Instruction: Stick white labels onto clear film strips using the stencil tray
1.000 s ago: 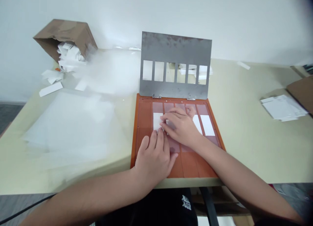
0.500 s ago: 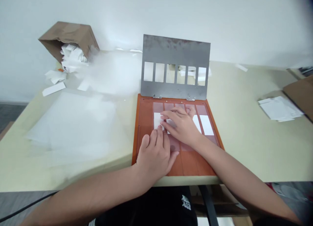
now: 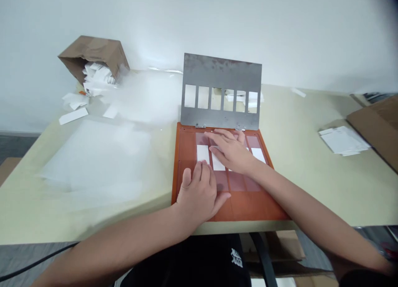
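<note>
White wall behind a pale cream table, single head view.

Hidden or unclear: the right hand covers the middle of the white rectangular pieces, so their number cannot be told; a strip shows beyond its fingertips at the far right. The far-right edge of the scene is cut off.

Main item: an orange board, lying flat at the near table edge, with darker rectangular panels in a row. The white pieces lie on these panels. A grey steel plate with six rectangular windows stands tilted up, hinged at the board's far edge.

Hands: the right hand lies flat, fingers extended over the pieces, not clenched. The left hand rests palm down on the board, fingers slightly spread, its fingertips touching the near end of the pieces. Neither shows a grip.

Surroundings, left: a tipped cardboard box spilling white paper scraps; translucent plastic sheets spread on the table.

Surroundings, right: a loose stack of white cards beside a brown cardboard sheet.

Near: a black cable below the table edge.
</note>
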`<act>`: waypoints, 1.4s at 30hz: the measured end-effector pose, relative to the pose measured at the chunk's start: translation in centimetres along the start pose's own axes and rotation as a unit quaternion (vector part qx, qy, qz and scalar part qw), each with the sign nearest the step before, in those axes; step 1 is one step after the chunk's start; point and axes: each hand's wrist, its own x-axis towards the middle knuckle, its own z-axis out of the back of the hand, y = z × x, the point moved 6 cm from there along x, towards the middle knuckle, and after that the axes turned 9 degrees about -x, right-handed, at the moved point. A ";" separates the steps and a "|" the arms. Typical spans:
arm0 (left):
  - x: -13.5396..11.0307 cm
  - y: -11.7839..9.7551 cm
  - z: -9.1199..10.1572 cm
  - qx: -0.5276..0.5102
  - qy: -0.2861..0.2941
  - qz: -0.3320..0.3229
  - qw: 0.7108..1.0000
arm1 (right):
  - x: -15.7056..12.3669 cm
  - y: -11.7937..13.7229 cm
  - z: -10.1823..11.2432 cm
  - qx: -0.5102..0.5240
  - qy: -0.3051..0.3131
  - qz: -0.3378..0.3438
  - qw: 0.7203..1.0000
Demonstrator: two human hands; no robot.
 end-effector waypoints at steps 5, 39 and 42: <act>0.2 0.1 0.1 -0.012 -0.004 -0.001 1.000 | 0.5 0.3 -0.7 0.001 -0.018 0.005 1.000; 0.3 0.1 0.2 -0.003 -0.008 0.003 1.000 | -0.4 1.6 0.7 0.080 -0.078 0.042 0.993; 0.3 0.1 0.2 0.006 0.008 0.013 1.000 | -0.7 1.8 0.7 0.073 -0.084 0.053 0.992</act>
